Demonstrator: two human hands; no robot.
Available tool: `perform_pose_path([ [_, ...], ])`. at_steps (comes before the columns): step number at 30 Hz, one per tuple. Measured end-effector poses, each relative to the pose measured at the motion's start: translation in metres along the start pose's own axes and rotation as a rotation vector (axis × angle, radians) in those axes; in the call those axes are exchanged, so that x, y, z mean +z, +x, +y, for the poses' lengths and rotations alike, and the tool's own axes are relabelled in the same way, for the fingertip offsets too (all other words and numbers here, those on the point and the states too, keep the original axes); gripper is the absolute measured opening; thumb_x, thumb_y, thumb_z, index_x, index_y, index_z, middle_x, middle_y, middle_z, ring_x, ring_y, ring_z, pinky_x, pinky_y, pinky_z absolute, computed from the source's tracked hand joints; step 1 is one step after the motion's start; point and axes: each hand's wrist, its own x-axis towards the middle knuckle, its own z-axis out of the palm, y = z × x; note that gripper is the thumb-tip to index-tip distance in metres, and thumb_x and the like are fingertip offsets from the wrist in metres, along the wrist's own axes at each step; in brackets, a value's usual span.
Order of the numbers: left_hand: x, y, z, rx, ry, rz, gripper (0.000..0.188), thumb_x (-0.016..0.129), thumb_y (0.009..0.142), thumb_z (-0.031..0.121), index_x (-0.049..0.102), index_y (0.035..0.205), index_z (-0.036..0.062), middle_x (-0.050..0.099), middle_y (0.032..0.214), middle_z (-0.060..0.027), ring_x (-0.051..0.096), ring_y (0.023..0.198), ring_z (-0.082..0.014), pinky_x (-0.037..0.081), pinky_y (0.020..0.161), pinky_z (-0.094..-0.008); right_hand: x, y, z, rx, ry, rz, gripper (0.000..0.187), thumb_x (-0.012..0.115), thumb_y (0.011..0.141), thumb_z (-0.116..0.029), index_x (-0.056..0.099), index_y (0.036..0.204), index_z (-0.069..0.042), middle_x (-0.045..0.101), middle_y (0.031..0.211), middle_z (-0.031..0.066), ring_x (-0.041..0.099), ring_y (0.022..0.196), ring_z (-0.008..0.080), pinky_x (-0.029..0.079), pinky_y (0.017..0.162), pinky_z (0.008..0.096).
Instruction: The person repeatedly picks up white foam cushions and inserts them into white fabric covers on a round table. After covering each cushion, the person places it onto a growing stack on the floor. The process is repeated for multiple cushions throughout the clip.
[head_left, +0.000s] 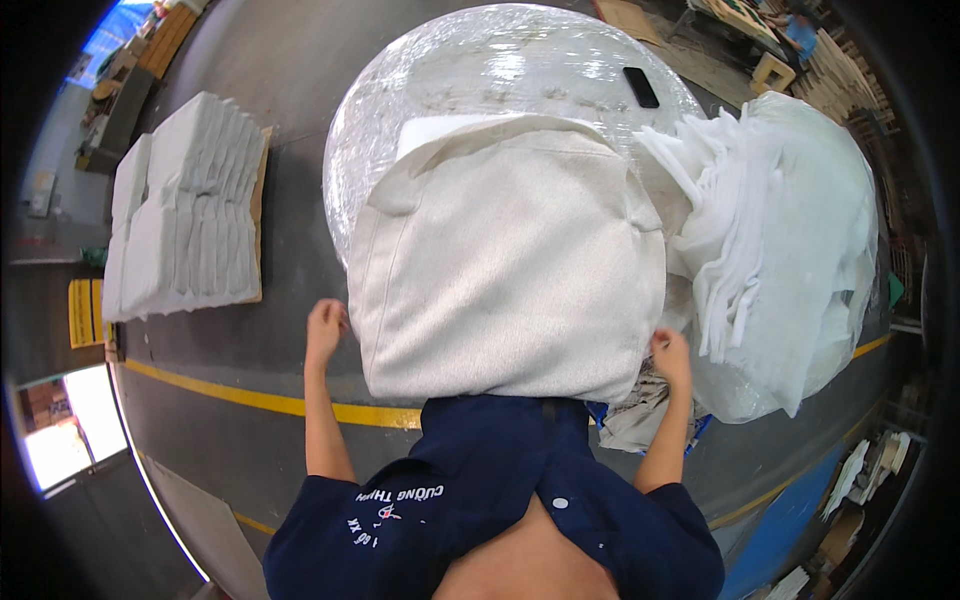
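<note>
A large pale grey fabric cushion cover point(510, 270), stuffed with white foam, lies on a table wrapped in clear plastic film point(460, 70). My left hand point(325, 325) is closed on the cover's lower left edge. My right hand point(670, 352) grips the lower right edge. White foam point(440, 128) shows at the cover's far open end. The near edge of the cushion hangs over my dark blue shirt.
A tall bag of white foam sheets point(780, 240) stands to the right. A black phone point(641, 87) lies on the table's far side. A stack of white foam blocks point(185, 210) rests on a board on the floor at left. Yellow floor line point(240, 398) runs below.
</note>
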Motion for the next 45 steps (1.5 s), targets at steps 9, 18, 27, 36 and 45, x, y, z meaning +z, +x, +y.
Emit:
perform_pose_path([
  [9, 0.12, 0.15, 0.204, 0.899, 0.547, 0.228, 0.036, 0.067, 0.092, 0.03, 0.064, 0.113, 0.0009, 0.066, 0.1, -0.0176, 0.064, 0.084, -0.031, 0.05, 0.069, -0.0411, -0.022, 0.256, -0.126, -0.237, 0.427, 0.26, 0.027, 0.061, 0.096, -0.021, 0.064, 0.113, 0.0, 0.069, 0.094, 0.0104, 0.064, 0.086, 0.0203, 0.049, 0.08, 0.0327],
  [18, 0.121, 0.245, 0.206, 0.431, 0.238, 0.189, 0.035, 0.061, 0.097, 0.031, 0.068, 0.089, -0.0027, 0.059, 0.065, -0.0198, 0.048, 0.054, -0.0223, 0.042, 0.058, -0.0374, 0.023, 0.355, -0.178, -0.281, 0.595, 0.041, 0.03, 0.067, 0.094, -0.029, 0.063, 0.084, 0.0, 0.059, 0.068, -0.0002, 0.048, 0.064, 0.0073, 0.038, 0.058, 0.0249],
  [27, 0.149, 0.307, 0.143, 0.05, -0.114, -0.088, 0.048, 0.06, 0.097, 0.038, 0.071, 0.105, -0.0083, 0.073, 0.088, -0.012, 0.066, 0.078, -0.0174, 0.052, 0.074, -0.0285, 0.054, 0.396, -0.177, -0.006, 0.524, -0.203, 0.038, 0.074, 0.087, -0.036, 0.066, 0.073, -0.001, 0.058, 0.063, 0.0003, 0.048, 0.058, 0.0069, 0.038, 0.054, 0.0253],
  [36, 0.15, 0.296, 0.1, 0.093, -0.191, 0.008, 0.042, 0.06, 0.098, 0.031, 0.072, 0.099, -0.0084, 0.068, 0.077, -0.0063, 0.057, 0.07, -0.0103, 0.048, 0.065, -0.0275, 0.065, 0.406, -0.197, -0.19, 0.427, -0.015, 0.042, 0.077, 0.084, -0.037, 0.065, 0.069, 0.0, 0.056, 0.058, 0.0013, 0.047, 0.053, 0.009, 0.039, 0.05, 0.0279],
  [45, 0.128, 0.315, 0.146, -0.046, -0.178, -0.352, 0.049, 0.063, 0.093, 0.037, 0.067, 0.113, -0.0074, 0.067, 0.091, -0.0115, 0.061, 0.079, -0.0158, 0.048, 0.066, -0.0316, 0.049, 0.431, -0.193, -0.296, 0.094, -0.136, 0.038, 0.078, 0.084, -0.034, 0.064, 0.068, -0.003, 0.055, 0.06, -0.0004, 0.046, 0.058, 0.0099, 0.04, 0.054, 0.0296],
])
